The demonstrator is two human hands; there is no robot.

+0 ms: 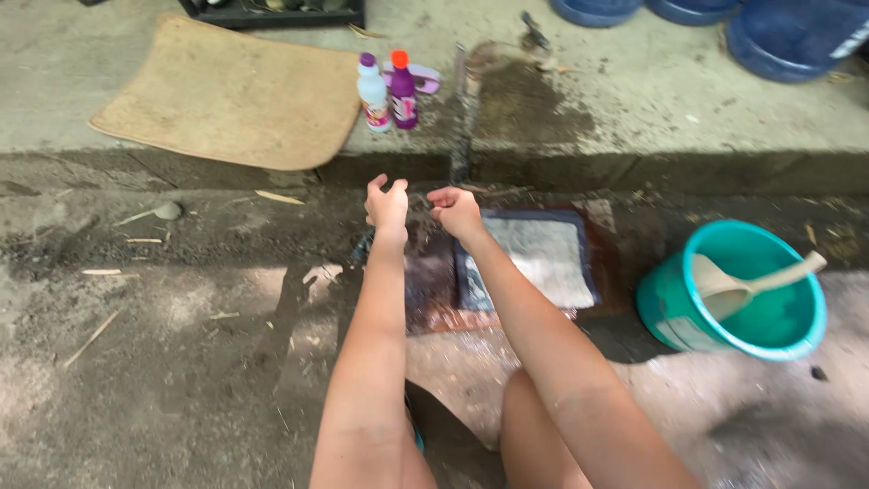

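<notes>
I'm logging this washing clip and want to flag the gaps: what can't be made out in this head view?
- Whether the left hand and right hand grip anything: motion blur smears the fingers.
- Contents of the teal bucket: its wall hides the bottom below the dipper.
- Blue containers: cut off by the top edge.
- Bottle labels: too small.
- Dark crate: cropped at the top.

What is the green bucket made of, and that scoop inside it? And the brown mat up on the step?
The teal bucket looks like plastic: smooth, evenly coloured, slightly shiny walls. The beige scoop inside it seems plastic too, with a moulded bowl and handle, though it is a bit blurred. The tan mat looks like woven fibre or carpet: dull, rough surface and soft rounded corners.
</notes>
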